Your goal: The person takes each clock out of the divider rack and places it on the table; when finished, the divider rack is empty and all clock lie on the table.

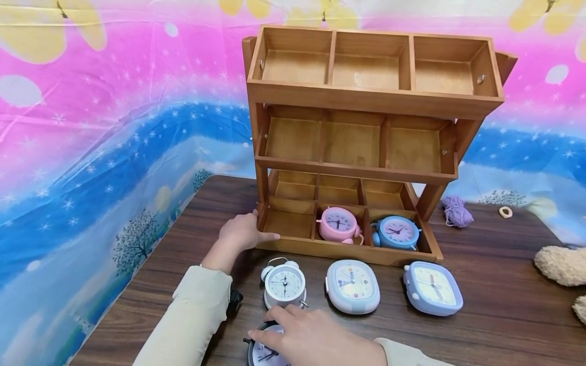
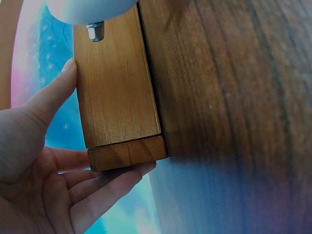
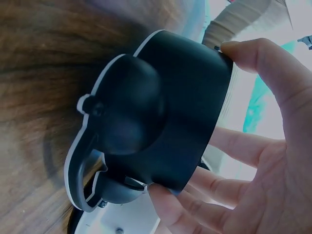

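My left hand [image 1: 239,233] grips the left front corner of a three-tier wooden shelf [image 1: 366,94]. In the left wrist view, the thumb lies along the upper edge of its front board [image 2: 117,83] and the fingers reach round the end. My right hand [image 1: 316,333] holds a black twin-bell alarm clock [image 1: 265,351] between thumb and fingers; its bells and handle show in the right wrist view. Just beyond it stands a white twin-bell alarm clock [image 1: 285,285]. A pink alarm clock [image 1: 339,223] and a blue one [image 1: 397,233] sit in the bottom tier's middle and right front compartments.
A white-and-pale-blue rounded clock [image 1: 352,287] and a lavender square clock [image 1: 433,288] stand before the shelf. Purple yarn [image 1: 457,211] and a small ring [image 1: 505,212] lie to its right. Fluffy beige objects [image 1: 560,265] sit at the table's right side.
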### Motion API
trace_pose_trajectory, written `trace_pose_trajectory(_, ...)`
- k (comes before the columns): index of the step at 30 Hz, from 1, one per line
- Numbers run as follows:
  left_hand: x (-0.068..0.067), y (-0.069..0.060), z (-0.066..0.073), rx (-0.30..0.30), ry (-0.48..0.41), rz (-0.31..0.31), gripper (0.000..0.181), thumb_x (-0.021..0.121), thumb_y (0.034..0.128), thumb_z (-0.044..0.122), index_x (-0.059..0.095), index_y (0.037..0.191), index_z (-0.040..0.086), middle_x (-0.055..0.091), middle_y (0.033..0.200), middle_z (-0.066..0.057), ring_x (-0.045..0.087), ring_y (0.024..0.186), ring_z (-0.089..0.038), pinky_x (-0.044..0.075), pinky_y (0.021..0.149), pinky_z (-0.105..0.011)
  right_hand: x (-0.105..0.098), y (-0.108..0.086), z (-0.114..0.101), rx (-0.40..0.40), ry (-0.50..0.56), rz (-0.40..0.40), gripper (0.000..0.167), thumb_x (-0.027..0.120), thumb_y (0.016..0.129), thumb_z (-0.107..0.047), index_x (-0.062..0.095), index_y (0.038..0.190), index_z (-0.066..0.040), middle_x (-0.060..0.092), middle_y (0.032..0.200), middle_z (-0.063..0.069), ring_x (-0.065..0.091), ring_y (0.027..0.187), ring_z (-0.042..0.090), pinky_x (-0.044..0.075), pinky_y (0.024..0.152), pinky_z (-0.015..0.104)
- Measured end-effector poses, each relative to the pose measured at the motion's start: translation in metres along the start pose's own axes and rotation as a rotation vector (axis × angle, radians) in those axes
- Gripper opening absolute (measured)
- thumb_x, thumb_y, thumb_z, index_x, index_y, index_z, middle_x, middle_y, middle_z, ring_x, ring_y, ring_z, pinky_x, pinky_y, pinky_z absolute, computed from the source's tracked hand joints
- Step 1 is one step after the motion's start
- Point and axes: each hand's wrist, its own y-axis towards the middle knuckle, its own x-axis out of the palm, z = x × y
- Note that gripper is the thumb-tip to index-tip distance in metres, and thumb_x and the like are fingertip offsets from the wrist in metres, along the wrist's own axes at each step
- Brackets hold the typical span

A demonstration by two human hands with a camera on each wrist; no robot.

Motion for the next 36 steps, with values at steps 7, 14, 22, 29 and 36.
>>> trace_pose_trajectory(7, 0.001, -0.001, -0.001, 0.009, -0.002, 0.007, 0.098, 0.07, 0.0858, 0.057, 0.031, 0.153, -0.002, 0.051, 0.142, -0.026, 0.056, 0.122, -0.042, 0.048, 0.097, -0.053, 0.002, 0.004, 0.004, 0.067, -0.042, -0.014, 0.067, 0.067, 0.086, -0.062, 0.053, 0.144, -0.032, 0.057, 0.126, -0.004, 0.058, 0.093, 0.005, 0.044, 0.053, 0.019)
trace_pose_trajectory(14, 0.0, -0.002, 0.001, 0.004, -0.01, 0.011, 0.098, 0.07, 0.0857, 0.057, 0.031, 0.153, -0.002, 0.052, 0.141, -0.026, 0.057, 0.12, -0.042, 0.048, 0.096, -0.053, 0.004, 0.006, 0.011, 0.141, 0.009, 0.04, 0.071, 0.068, 0.083, -0.065, 0.053, 0.144, -0.03, 0.054, 0.132, -0.001, 0.059, 0.103, 0.011, 0.049, 0.058, 0.023)
trace_pose_trajectory(22, 0.0, -0.002, 0.001, 0.002, -0.009, 0.011, 0.096, 0.07, 0.0868, 0.054, 0.032, 0.153, -0.003, 0.052, 0.141, -0.026, 0.056, 0.121, -0.042, 0.048, 0.097, -0.054, 0.01, 0.008, 0.014, 0.187, -0.05, 0.095, 0.067, 0.071, 0.082, -0.059, 0.057, 0.141, -0.029, 0.054, 0.135, 0.003, 0.062, 0.105, 0.015, 0.056, 0.065, 0.03)
trace_pose_trajectory(29, 0.0, -0.003, 0.001, 0.002, -0.01, 0.011, 0.096, 0.071, 0.0865, 0.055, 0.032, 0.153, -0.003, 0.053, 0.14, -0.027, 0.057, 0.12, -0.042, 0.049, 0.096, -0.054, 0.011, 0.008, 0.016, 0.2, -0.006, 0.079, 0.066, 0.071, 0.083, -0.057, 0.057, 0.141, -0.029, 0.053, 0.137, 0.003, 0.063, 0.102, 0.015, 0.057, 0.068, 0.031)
trace_pose_trajectory(36, 0.0, -0.003, 0.001, -0.001, -0.016, 0.007, 0.096, 0.07, 0.0868, 0.055, 0.031, 0.153, -0.003, 0.051, 0.141, -0.027, 0.055, 0.123, -0.043, 0.046, 0.099, -0.055, 0.01, 0.007, 0.015, 0.241, 0.053, 0.038, 0.068, 0.07, 0.084, -0.058, 0.052, 0.144, -0.033, 0.05, 0.141, 0.002, 0.06, 0.111, 0.017, 0.057, 0.071, 0.033)
